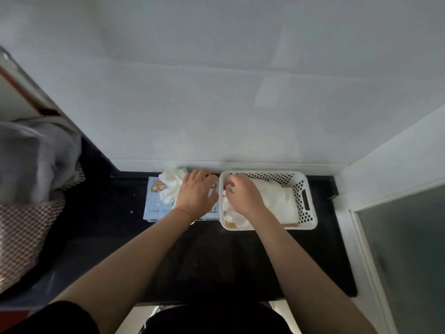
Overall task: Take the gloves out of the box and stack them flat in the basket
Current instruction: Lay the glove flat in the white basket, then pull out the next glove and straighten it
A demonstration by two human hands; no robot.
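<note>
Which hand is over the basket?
The right hand, reaching into the white perforated basket; the left hand rests on the blue glove box.

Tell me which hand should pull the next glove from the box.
Left, probably. The left hand already rests on the blue box beside the protruding white gloves, while the right hand is over the basket handling gloves there.

One box point(154, 201), one basket point(305, 201), two hands: left point(196, 195), right point(244, 195).

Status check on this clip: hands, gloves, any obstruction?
Left hand flat on box. Right hand pinching glove inside basket. More gloves atop box. Nothing blocking.
</note>
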